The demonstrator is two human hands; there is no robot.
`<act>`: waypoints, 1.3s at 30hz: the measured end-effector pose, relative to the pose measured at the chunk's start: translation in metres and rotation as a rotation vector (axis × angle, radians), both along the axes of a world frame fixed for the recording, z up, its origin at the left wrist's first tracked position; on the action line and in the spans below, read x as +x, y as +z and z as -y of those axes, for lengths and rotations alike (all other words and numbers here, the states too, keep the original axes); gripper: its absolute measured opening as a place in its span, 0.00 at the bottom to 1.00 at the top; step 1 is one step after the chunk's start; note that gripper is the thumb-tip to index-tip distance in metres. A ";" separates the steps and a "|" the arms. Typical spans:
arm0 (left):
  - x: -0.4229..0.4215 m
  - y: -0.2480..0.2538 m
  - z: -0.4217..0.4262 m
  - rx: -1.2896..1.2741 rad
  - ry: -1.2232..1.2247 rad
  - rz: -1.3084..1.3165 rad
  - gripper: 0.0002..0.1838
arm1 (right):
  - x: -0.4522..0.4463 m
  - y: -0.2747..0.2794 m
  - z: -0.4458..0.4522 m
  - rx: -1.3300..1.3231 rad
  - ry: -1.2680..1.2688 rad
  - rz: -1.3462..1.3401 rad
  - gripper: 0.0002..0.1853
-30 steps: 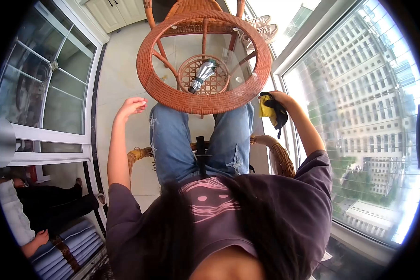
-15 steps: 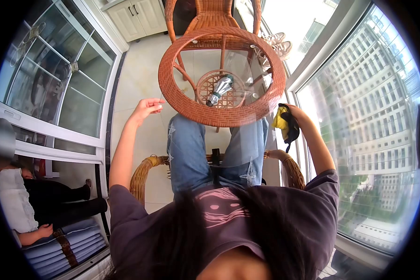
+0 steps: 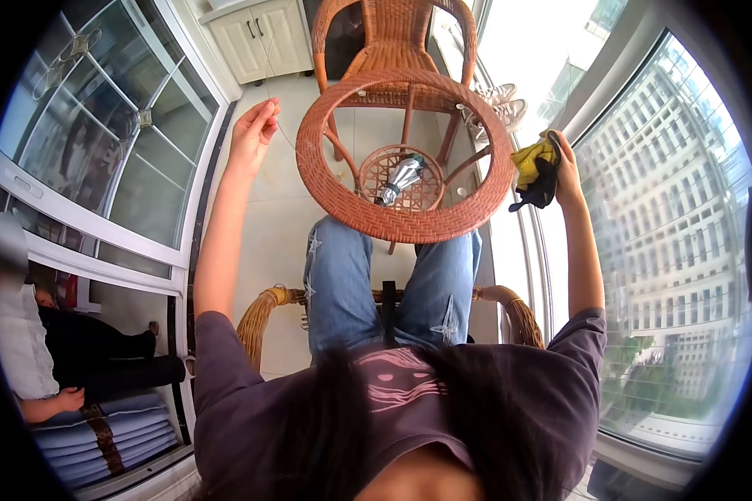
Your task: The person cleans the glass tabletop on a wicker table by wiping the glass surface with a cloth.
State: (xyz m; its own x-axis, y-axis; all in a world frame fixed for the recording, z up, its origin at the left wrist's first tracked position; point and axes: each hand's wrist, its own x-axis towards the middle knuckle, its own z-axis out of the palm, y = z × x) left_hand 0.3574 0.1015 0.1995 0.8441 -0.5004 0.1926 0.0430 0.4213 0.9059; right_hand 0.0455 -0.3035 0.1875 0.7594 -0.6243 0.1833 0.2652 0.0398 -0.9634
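Observation:
My left hand (image 3: 255, 134) is raised left of the round wicker table (image 3: 322, 179), thumb and fingertips pinched together. A thin, thread-like line (image 3: 281, 127) passes by those fingertips; it is too fine to trace fully. On the other side of the table, my right hand (image 3: 566, 171) grips a crumpled yellow-and-black cloth piece (image 3: 536, 171), its black edge hanging down. The cloth's exact kind does not show. A folded silver-and-dark umbrella-like object (image 3: 403, 179) lies on the lower wicker shelf (image 3: 433, 196), seen through the table ring.
A wicker chair (image 3: 393, 46) stands beyond the table, with pale shoes (image 3: 505, 108) near the window. Wicker armrests (image 3: 263, 326) flank my legs. A seated person (image 3: 100, 346) is at the left beside folded blue fabric (image 3: 142, 434). Tall windows (image 3: 660, 209) line the right.
Both hands have risen and moved outward, the right carrying the yellow-and-black cloth. The thread-like line by my left hand now shows. The table appears slightly lower in view.

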 end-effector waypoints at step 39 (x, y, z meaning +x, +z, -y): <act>-0.012 -0.203 0.039 -0.119 0.173 0.099 0.12 | 0.017 0.032 -0.074 -0.523 -0.436 0.398 0.11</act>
State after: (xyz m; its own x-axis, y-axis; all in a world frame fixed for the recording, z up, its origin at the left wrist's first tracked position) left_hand 0.3450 0.0629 -0.0034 0.8893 -0.3190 0.3277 -0.1253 0.5191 0.8455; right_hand 0.0623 -0.2293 0.2195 0.2818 -0.6080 0.7423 0.4815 -0.5795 -0.6575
